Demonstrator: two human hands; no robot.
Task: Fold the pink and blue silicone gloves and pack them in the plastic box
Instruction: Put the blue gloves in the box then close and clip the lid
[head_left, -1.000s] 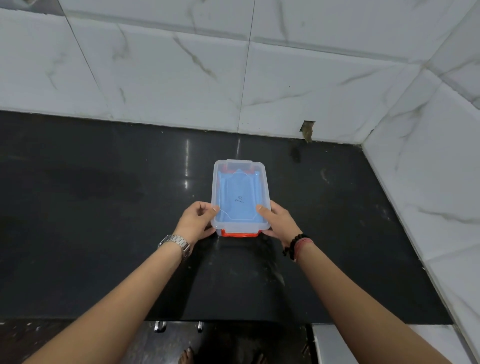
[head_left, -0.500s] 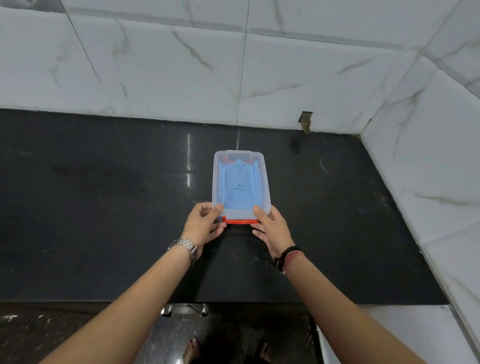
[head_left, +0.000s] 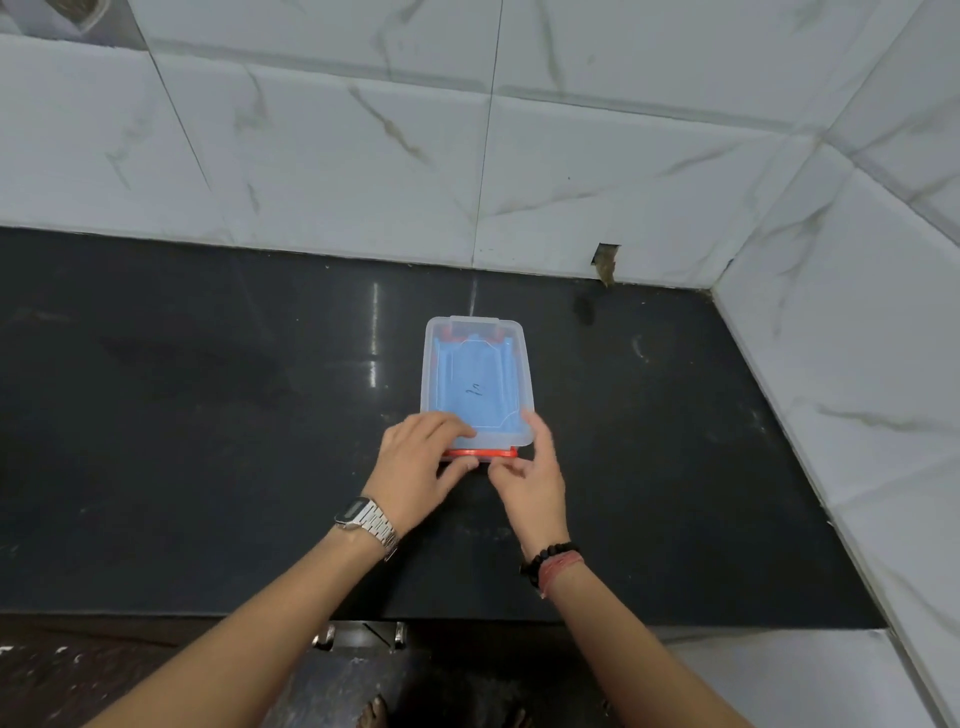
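A clear plastic box (head_left: 475, 332) with its lid on lies flat on the black counter (head_left: 208, 415). Blue silicone glove material (head_left: 478, 384) shows through the lid; no pink glove is visible. An orange latch (head_left: 480, 453) runs along the near end. My left hand (head_left: 421, 467) rests over the box's near left corner, fingers on the lid and thumb under the latch. My right hand (head_left: 530, 478) is at the near right corner, its fingers curled at the latch and lid edge.
White marble-look wall tiles (head_left: 467, 156) close off the back and right side (head_left: 857, 389) of the counter. A small chipped gap (head_left: 605, 262) sits at the back wall's base. The counter's front edge is near me, with a metal handle (head_left: 358, 634) below it.
Both hands slid from the box's long sides to its near end and now press at the orange latch. The view shifted slightly, so the box sits a bit higher in frame.
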